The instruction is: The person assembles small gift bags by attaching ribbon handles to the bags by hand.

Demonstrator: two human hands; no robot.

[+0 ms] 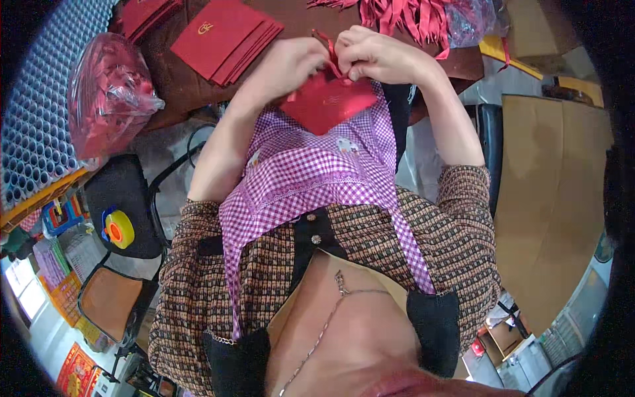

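A red card-like pouch (329,106) with faint printing hangs tilted over my lap, against the purple checked apron (311,172). At its upper edge a narrow red ribbon (333,61) runs between my two hands. The fingers of my left hand (297,63) are closed on the ribbon near the pouch's top left. My right hand (374,56) pinches the ribbon at the top right, thumb pressed against the fingers. My fingers partly hide the ribbon, and I cannot tell whether it is knotted.
On the brown-covered table lie a stack of red pouches (221,40) with a gold emblem, more red pouches (147,14) and a heap of red ribbons (407,25). A clear bag of red pieces (111,96) sits left. A yellow tape roll (119,229) rests on a black chair. Cardboard (549,198) stands right.
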